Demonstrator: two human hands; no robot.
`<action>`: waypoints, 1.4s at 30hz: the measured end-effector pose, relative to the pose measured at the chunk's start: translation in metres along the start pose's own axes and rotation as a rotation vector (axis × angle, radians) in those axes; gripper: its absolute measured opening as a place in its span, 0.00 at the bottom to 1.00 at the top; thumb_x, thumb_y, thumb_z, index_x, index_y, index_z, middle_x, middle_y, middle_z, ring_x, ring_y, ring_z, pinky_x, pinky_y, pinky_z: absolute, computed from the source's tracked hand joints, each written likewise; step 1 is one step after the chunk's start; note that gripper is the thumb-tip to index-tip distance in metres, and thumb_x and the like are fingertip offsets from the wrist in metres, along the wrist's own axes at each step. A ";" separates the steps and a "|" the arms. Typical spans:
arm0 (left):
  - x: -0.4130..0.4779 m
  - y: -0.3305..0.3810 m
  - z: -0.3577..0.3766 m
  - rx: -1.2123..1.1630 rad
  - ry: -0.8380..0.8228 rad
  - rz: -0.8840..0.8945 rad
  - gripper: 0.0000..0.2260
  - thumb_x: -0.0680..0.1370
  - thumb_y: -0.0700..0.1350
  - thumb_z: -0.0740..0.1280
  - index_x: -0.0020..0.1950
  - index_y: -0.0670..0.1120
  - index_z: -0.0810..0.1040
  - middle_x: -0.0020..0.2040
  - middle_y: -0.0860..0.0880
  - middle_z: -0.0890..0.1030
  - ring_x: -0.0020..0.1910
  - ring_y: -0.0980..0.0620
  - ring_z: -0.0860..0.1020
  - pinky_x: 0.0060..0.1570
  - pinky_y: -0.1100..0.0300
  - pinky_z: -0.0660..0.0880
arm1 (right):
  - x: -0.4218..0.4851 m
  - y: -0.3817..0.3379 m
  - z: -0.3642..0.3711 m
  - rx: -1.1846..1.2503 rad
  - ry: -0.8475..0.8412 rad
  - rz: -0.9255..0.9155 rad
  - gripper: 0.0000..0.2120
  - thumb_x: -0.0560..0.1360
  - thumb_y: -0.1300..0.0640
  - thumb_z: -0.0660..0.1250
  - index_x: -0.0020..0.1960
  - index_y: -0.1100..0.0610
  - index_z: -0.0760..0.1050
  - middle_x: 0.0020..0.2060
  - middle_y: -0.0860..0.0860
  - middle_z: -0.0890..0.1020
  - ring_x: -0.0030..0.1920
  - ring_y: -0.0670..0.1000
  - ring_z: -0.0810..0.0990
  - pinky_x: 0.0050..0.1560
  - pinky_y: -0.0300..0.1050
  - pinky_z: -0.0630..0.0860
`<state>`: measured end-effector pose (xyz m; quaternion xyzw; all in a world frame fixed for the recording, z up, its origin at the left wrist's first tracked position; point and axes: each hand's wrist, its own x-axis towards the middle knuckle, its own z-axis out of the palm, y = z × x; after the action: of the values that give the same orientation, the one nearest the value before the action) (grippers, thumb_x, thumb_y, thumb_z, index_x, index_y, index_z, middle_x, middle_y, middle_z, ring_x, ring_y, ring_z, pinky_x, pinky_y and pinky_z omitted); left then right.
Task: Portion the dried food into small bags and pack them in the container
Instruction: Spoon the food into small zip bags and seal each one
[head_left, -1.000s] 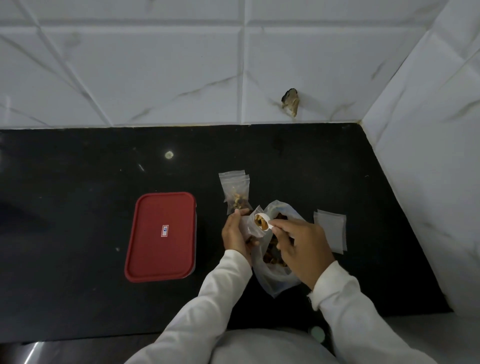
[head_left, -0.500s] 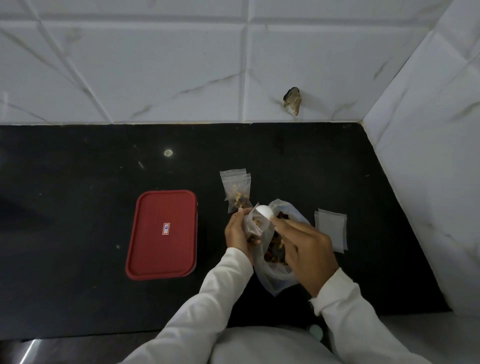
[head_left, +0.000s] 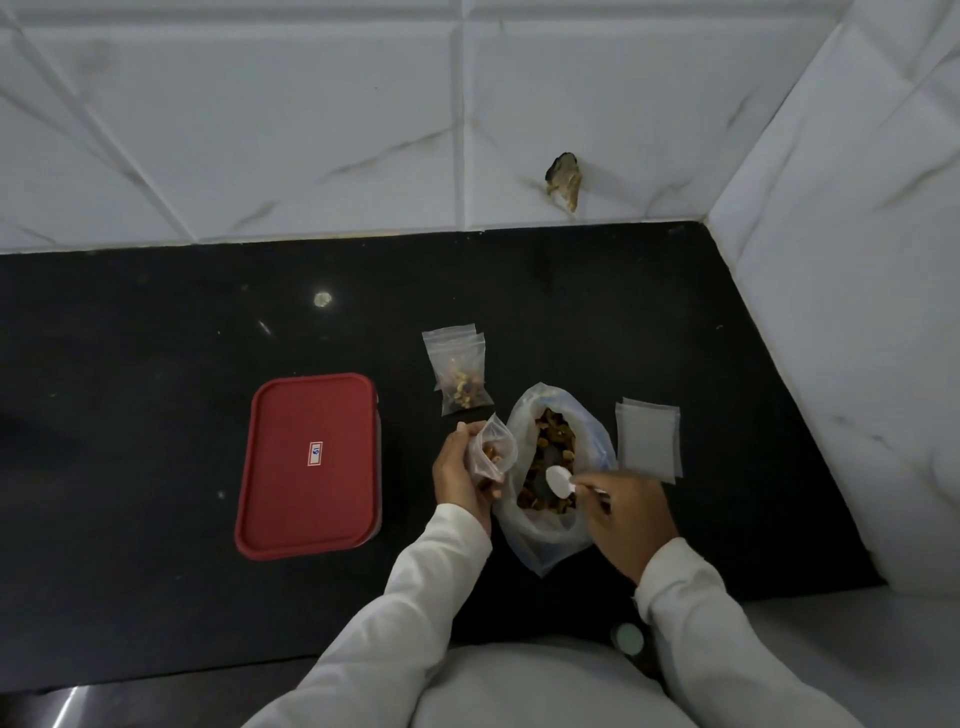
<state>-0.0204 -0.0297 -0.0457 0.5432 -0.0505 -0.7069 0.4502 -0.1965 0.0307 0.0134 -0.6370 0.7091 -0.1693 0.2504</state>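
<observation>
A large clear bag of dried food (head_left: 551, 467) lies open on the black counter (head_left: 156, 364). My left hand (head_left: 460, 475) holds a small clear bag (head_left: 493, 451) just left of it, mouth open, with a few brown pieces inside. My right hand (head_left: 626, 519) grips a white spoon (head_left: 560, 480), whose bowl sits over the food in the large bag. Two small filled bags (head_left: 460, 371) lie overlapping behind my left hand. A container with a red lid (head_left: 309, 465), closed, stands to the left.
A stack of empty small bags (head_left: 648, 439) lies right of the large bag. White tiled walls close the counter at the back and right (head_left: 831, 312). A dark mark (head_left: 563, 179) sits on the back wall. The counter's near edge runs below my sleeves.
My right hand has brought the spoon from the small bag's mouth back down into the large bag. The small bag now holds some pieces. My left hand stayed put.
</observation>
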 end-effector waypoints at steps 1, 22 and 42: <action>-0.001 -0.001 -0.001 0.011 0.006 0.001 0.16 0.81 0.56 0.62 0.55 0.46 0.82 0.39 0.47 0.80 0.30 0.52 0.76 0.23 0.61 0.68 | -0.001 -0.002 0.003 -0.028 -0.029 -0.006 0.10 0.75 0.64 0.66 0.50 0.56 0.84 0.39 0.54 0.84 0.42 0.54 0.81 0.46 0.50 0.76; -0.009 -0.006 0.017 -0.158 0.083 -0.072 0.14 0.79 0.57 0.64 0.44 0.47 0.79 0.32 0.49 0.75 0.24 0.53 0.71 0.21 0.65 0.68 | 0.021 -0.008 -0.010 0.523 -0.397 0.504 0.07 0.77 0.62 0.67 0.48 0.55 0.83 0.40 0.52 0.86 0.37 0.46 0.80 0.38 0.34 0.77; -0.009 0.015 0.015 -0.145 0.006 0.048 0.16 0.80 0.55 0.64 0.58 0.45 0.80 0.41 0.47 0.80 0.31 0.53 0.76 0.25 0.64 0.71 | 0.006 -0.066 -0.059 0.678 -0.022 0.060 0.08 0.77 0.58 0.68 0.53 0.50 0.83 0.36 0.49 0.84 0.36 0.44 0.80 0.39 0.36 0.78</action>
<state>-0.0234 -0.0384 -0.0244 0.5100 -0.0111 -0.6960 0.5053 -0.1767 0.0115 0.0976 -0.4983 0.6281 -0.3809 0.4606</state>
